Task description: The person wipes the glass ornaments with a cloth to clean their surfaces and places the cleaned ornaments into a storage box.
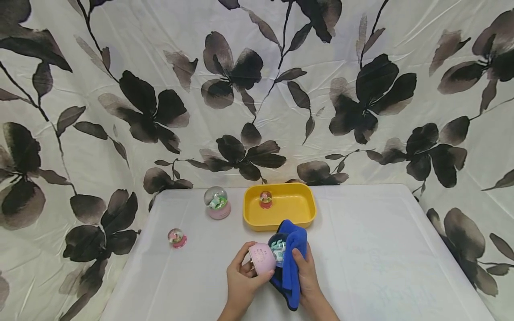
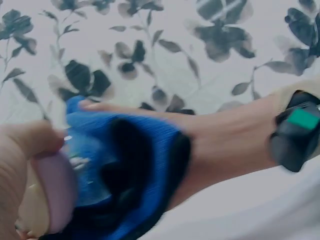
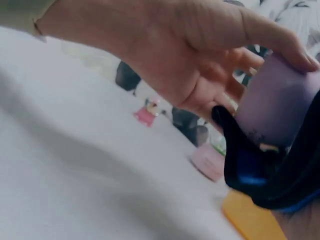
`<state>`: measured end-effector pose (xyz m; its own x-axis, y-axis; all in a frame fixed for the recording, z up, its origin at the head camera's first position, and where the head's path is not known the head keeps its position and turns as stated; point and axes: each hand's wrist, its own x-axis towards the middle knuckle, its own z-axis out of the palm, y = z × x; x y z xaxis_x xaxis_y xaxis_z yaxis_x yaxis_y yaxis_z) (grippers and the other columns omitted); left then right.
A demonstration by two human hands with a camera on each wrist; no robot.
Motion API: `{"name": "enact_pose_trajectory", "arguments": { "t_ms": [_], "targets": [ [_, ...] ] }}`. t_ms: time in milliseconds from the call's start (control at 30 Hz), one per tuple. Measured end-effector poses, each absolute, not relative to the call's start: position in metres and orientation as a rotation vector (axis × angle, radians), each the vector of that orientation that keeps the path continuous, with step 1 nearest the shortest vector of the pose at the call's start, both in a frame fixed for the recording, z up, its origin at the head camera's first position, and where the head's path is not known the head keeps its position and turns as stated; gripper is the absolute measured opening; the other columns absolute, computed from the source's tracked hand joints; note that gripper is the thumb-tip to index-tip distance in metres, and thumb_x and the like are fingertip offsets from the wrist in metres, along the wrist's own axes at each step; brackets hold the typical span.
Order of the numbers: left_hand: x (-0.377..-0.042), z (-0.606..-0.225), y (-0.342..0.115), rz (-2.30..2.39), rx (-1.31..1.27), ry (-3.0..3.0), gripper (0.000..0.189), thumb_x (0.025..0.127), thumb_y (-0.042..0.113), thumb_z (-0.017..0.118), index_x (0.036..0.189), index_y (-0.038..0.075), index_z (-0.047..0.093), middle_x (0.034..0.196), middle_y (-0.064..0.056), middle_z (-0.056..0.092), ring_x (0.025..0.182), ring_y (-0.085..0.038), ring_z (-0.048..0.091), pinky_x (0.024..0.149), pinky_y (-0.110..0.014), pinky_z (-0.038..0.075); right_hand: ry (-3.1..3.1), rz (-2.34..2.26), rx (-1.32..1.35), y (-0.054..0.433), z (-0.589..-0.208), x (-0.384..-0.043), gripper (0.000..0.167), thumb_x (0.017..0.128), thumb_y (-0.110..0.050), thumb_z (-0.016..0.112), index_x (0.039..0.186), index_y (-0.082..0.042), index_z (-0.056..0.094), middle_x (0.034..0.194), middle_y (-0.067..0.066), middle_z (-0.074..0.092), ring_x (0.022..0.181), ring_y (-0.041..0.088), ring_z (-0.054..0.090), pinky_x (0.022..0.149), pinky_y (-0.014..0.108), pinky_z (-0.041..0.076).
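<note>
Globe (image 1: 267, 257), above the tabletop (image 1: 381, 249) off the tray's (image 1: 261, 226) near edge, seems mid-wipe; left hand (image 1: 243, 281) grips its base, right hand (image 1: 309, 273) grips cloth (image 1: 296, 263) against its dome; red globe (image 1: 266, 199), trayed, seems done; big globe (image 1: 218, 207), pink globe (image 1: 176, 239) likely aren't.

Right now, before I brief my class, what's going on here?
Someone holds a snow globe tipped sideways: the left hand grips its pink base, and the right hand holds a blue cloth around part of the dome. Beyond it, on the white table, a yellow tray holds a small globe. A larger globe stands to the tray's left, and a second small globe stands further left, closer to the head camera.
</note>
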<state>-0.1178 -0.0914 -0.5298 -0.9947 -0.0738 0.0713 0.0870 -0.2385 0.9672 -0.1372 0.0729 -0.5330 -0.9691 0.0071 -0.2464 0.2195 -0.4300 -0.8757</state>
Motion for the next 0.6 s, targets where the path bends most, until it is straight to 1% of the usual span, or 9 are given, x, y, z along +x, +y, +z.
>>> {"name": "enact_pose_trajectory", "arguments": {
  "t_ms": [133,233,300,367,467,533,600],
  "targets": [
    [-0.113,-0.527,-0.083,-2.381,0.093,-1.879,0.082,0.060,-0.010,0.086,0.133,0.002,0.051,0.132,-0.021,0.045,0.096,-0.031,0.066,0.074,-0.039,0.056,1.669,-2.541,0.354,0.070,-0.533,-0.137,0.069,0.093,-0.035,0.061,0.149,-0.014,0.026,0.142,0.015,0.040,0.123,0.030,0.042,0.100,0.042,0.035],
    [-0.112,-0.526,-0.082,-2.318,0.141,-1.969,0.081,0.061,-0.007,0.087,0.133,0.005,0.052,0.131,-0.020,0.049,0.096,-0.029,0.067,0.073,-0.037,0.057,1.741,-2.498,0.324,0.071,-0.535,-0.136,0.068,0.091,-0.029,0.065,0.147,-0.015,0.030,0.139,0.015,0.043,0.120,0.031,0.043,0.097,0.041,0.039],
    [-0.113,-0.525,-0.083,-2.232,0.145,-2.056,0.080,0.061,-0.002,0.089,0.132,0.009,0.054,0.130,-0.017,0.052,0.097,-0.027,0.066,0.074,-0.034,0.056,1.791,-2.465,0.292,0.072,-0.536,-0.135,0.068,0.090,-0.025,0.068,0.146,-0.016,0.032,0.137,0.015,0.045,0.119,0.032,0.045,0.095,0.041,0.041],
    [-0.113,-0.524,-0.084,-2.121,0.128,-2.150,0.078,0.060,0.006,0.092,0.129,0.014,0.057,0.128,-0.012,0.055,0.100,-0.025,0.064,0.075,-0.032,0.056,1.840,-2.437,0.260,0.073,-0.538,-0.134,0.068,0.088,-0.022,0.071,0.145,-0.017,0.034,0.136,0.015,0.046,0.118,0.033,0.046,0.093,0.042,0.043],
    [-0.114,-0.522,-0.086,-1.892,0.055,-2.301,0.075,0.057,0.020,0.095,0.124,0.025,0.061,0.126,0.002,0.056,0.104,-0.021,0.060,0.076,-0.028,0.055,1.932,-2.384,0.217,0.074,-0.540,-0.134,0.069,0.085,-0.020,0.074,0.144,-0.017,0.038,0.135,0.014,0.048,0.118,0.033,0.048,0.092,0.044,0.044],
    [-0.115,-0.520,-0.089,-1.747,-0.030,-2.376,0.075,0.056,0.028,0.096,0.123,0.029,0.061,0.125,0.008,0.056,0.106,-0.018,0.059,0.075,-0.026,0.055,1.994,-2.343,0.191,0.076,-0.541,-0.134,0.069,0.084,-0.020,0.076,0.143,-0.017,0.040,0.134,0.014,0.049,0.117,0.033,0.049,0.091,0.045,0.045],
    [-0.116,-0.517,-0.093,-1.614,-0.115,-2.432,0.077,0.056,0.034,0.095,0.124,0.030,0.060,0.124,0.011,0.056,0.105,-0.014,0.059,0.072,-0.025,0.055,2.035,-2.312,0.178,0.077,-0.541,-0.134,0.069,0.083,-0.020,0.076,0.142,-0.017,0.041,0.134,0.013,0.050,0.117,0.033,0.050,0.092,0.046,0.045]
  ]
}}
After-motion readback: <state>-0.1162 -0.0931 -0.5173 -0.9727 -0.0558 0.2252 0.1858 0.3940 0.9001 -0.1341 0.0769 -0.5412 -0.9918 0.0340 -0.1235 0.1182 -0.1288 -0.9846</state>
